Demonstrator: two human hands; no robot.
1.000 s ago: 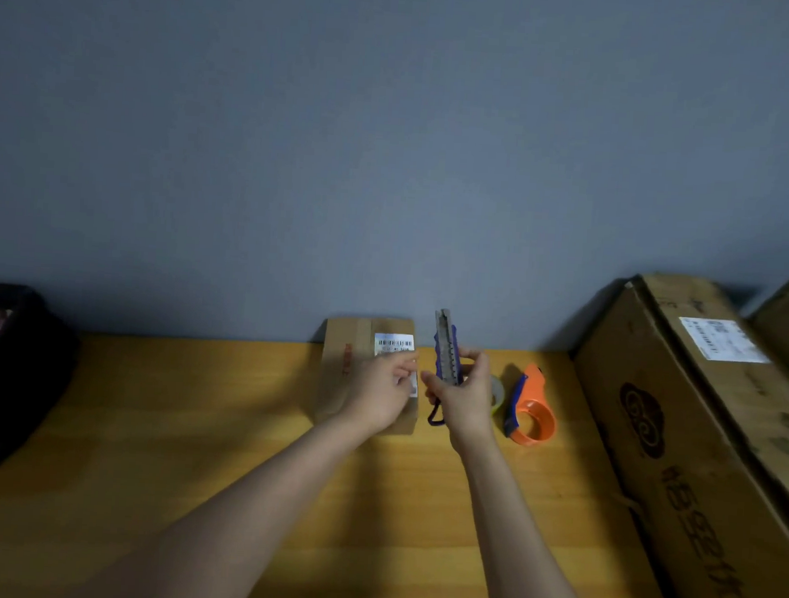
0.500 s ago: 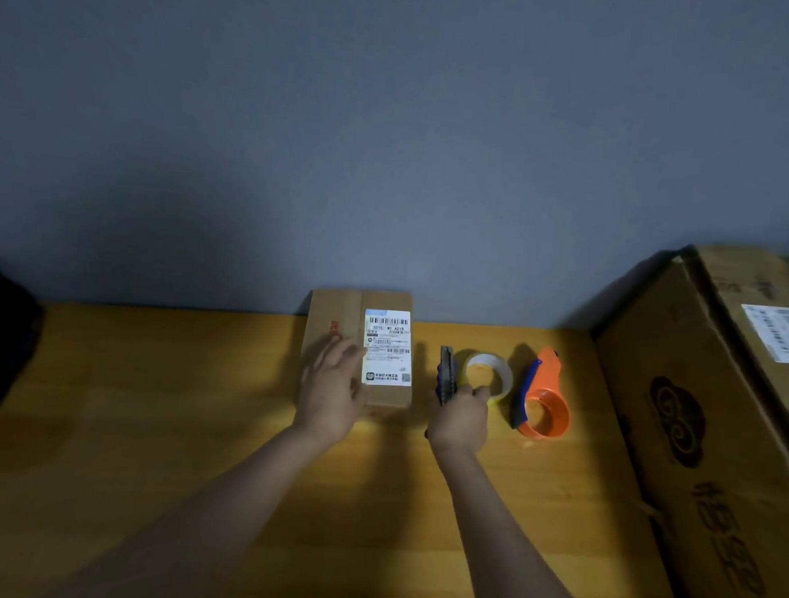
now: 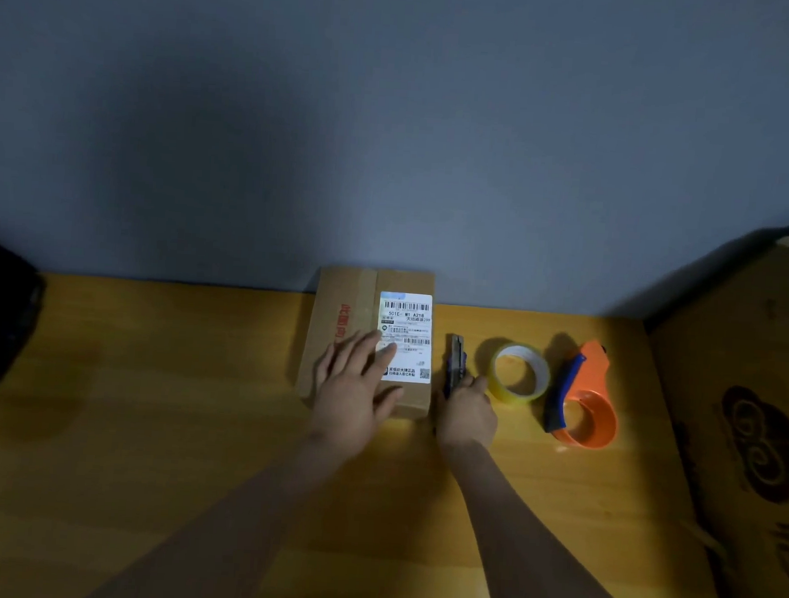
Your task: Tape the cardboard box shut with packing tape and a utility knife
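Two bare hands are seen from the head camera, both close to the small cardboard box [image 3: 371, 339], which lies flat on the wooden surface [image 3: 145, 422] against the wall and is taken here as the landmark. The left hand [image 3: 355, 389] is laid palm-down on the near part of the box top, fingers [image 3: 352, 351] spread and flat, gripping nothing; this is judged to steady the box and press its flaps down. A white shipping label [image 3: 405, 336] is stuck on the right half of the lid, with a strip of older tape seemingly running along the seam to its left. The box appears closed, and its contents cannot be seen. Just right of the box, the utility knife [image 3: 455, 362] lies along the surface, its handle end held under the curled fingers of the right hand [image 3: 466, 409]; whether it is being set down or picked up cannot be told. Further right of the box stands the roll of packing tape [image 3: 519, 373], then an orange tape dispenser [image 3: 582, 402], both untouched. Far right of the box a large carton [image 3: 744, 435] is closed as well. No fresh tape seems to have been applied yet.
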